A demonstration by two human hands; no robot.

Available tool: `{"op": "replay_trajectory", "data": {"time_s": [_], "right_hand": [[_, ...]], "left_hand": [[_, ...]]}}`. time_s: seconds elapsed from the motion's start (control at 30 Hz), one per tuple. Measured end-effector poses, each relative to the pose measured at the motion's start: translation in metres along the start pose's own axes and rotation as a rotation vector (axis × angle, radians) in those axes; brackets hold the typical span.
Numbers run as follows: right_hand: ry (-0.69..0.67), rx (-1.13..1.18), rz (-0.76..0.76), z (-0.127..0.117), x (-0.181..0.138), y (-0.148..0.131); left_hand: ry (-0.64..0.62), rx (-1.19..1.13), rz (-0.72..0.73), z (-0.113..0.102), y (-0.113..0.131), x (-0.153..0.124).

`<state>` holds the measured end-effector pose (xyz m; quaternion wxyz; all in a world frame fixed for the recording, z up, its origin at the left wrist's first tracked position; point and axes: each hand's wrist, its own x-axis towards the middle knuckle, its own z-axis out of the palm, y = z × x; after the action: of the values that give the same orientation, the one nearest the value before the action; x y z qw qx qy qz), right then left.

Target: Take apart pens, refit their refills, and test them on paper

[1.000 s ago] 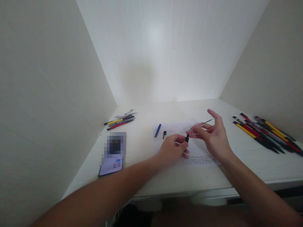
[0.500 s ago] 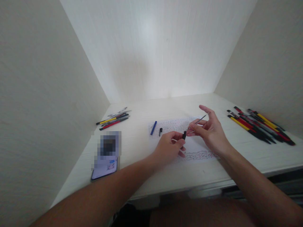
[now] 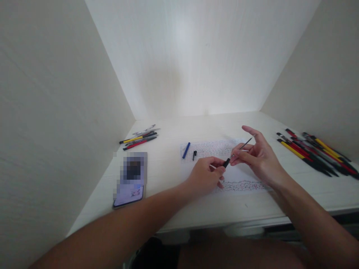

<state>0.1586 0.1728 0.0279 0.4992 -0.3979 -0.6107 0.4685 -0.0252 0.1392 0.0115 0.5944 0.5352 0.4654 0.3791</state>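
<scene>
My left hand [image 3: 206,176] is closed in a pinch on a small black pen part [image 3: 226,163] above a written sheet of paper [image 3: 213,149]. My right hand [image 3: 259,157] pinches a thin pen refill [image 3: 246,144], whose near end meets the black part; the index finger is stretched out above it. On the paper's left end lie a blue pen piece [image 3: 186,150] and a tiny black piece [image 3: 194,154].
A phone [image 3: 130,181] lies at the near left of the white desk [image 3: 174,201]. A small bunch of pens [image 3: 139,137] sits at the far left, a larger row of red, yellow and black pens [image 3: 314,153] at the right. White walls enclose three sides.
Both hands stay together over the paper with the same parts; the black part has tilted and sits slightly further right. The camera view shifted a little.
</scene>
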Motion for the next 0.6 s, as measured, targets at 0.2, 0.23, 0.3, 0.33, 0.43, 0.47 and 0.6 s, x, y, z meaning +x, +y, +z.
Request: {"op": "replay_trajectory", "data": {"time_s": [0.2, 0.23, 0.3, 0.33, 0.43, 0.47, 0.6], "right_hand": [[-0.042, -0.107, -0.01, 0.0, 0.0, 0.003], [-0.05, -0.133, -0.018, 0.0, 0.0, 0.004], [-0.071, -0.181, -0.02, 0.0, 0.002, 0.008], [-0.079, -0.2, -0.015, 0.0, 0.003, 0.01], [-0.05, -0.215, 0.004, 0.001, 0.004, 0.014], [-0.028, -0.213, 0.011, 0.001, 0.004, 0.015], [0.05, -0.168, 0.026, 0.002, 0.004, 0.015]], "left_hand": [[0.029, -0.025, -0.023, 0.002, 0.003, -0.003], [0.032, -0.036, -0.015, 0.002, 0.004, -0.004], [0.033, -0.054, 0.011, 0.002, 0.003, -0.004], [0.031, -0.062, 0.022, 0.002, 0.002, -0.003], [0.038, -0.092, 0.059, 0.002, -0.002, -0.001], [0.038, -0.109, 0.069, 0.003, -0.002, -0.001], [0.019, -0.199, 0.053, 0.002, -0.001, -0.002]]}}
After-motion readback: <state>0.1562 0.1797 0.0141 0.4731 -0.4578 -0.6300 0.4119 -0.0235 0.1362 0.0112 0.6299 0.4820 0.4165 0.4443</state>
